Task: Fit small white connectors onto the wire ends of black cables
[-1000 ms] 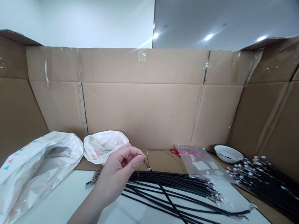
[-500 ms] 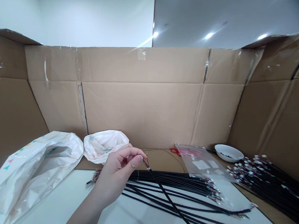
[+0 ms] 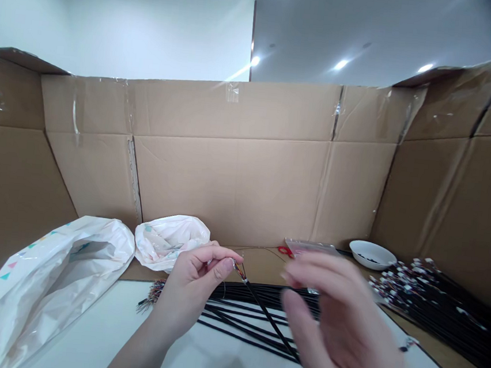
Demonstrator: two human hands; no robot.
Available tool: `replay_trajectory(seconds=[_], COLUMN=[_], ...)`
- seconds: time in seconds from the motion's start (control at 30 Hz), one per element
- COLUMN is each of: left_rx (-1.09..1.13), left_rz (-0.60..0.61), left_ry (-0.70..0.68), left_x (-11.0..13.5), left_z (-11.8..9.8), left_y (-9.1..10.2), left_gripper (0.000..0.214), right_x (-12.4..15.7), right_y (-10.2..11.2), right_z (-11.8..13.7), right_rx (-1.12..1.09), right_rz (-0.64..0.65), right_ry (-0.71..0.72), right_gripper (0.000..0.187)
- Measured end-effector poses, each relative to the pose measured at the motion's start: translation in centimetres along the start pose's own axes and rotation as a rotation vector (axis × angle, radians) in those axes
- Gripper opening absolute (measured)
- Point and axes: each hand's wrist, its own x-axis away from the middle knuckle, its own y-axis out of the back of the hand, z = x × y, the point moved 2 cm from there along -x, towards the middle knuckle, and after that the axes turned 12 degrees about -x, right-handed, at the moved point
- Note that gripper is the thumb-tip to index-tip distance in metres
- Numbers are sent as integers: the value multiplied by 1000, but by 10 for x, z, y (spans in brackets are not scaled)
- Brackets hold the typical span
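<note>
Between thumb and forefinger, my left hand (image 3: 195, 280) pinches the thin coloured wires at one end of a black cable (image 3: 264, 312). From there the cable slants down to the right, passing behind my right hand (image 3: 340, 326). That hand is smeared by motion, its thumb apart from its fingers, and nothing shows between them. Under both hands, a bundle of black cables (image 3: 235, 292) with bare wire ends lies across the white table. My right hand hides its right part.
Two white plastic bags (image 3: 51, 281) (image 3: 170, 240) stand at the left. A white bowl (image 3: 372, 255) with small dark pieces sits at the back right, beside black cables with white connectors (image 3: 413, 284). Red-handled scissors (image 3: 285, 251) and a clear bag (image 3: 311, 247) lie behind. Cardboard walls (image 3: 229, 176) enclose the table.
My right hand has come into view from the right, over the cables and in front of the clear bag. My left hand keeps its pinch on the wires, almost unmoved.
</note>
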Motion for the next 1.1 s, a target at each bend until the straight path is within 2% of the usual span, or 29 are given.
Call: replay_trajectory(seconds=[0.1,0.17,0.23,0.33,0.43,0.53,0.73,1.1], left_rx=[-7,8,7,-28,-63,-77,-111,-128], left_rz=[-14,-3,-11,-79,-123,-108,-65,-20], left_ry=[-43,-58,-61,-83,-99,-86,-26,-5], left_x=[1,2,3,4,5,5,2,-2], left_z=[0,1,2,1,0,0,3,5], left_y=[-2,-3,-5,-7,-8,-8,-7,-2], left_gripper=[27,29,29,27,25,25,29,28], right_x=[-12,-14,-14,-13,-14,-15,-12,-21], right_y=[-26,-33,-34,-30,-30,-31,-31,-26], right_z=[-7,-13,-18,-18,-16,-17,-26,-31], right_rx=[-69,-147,-180,-141,-104,-130,-435,-728], right_rz=[183,251,240,213,245,275,255,260], right_ry=[-125,-225,-267,-251,-222,-289,-547,-702], right_gripper=[8,6,8,9,12,21,25,33])
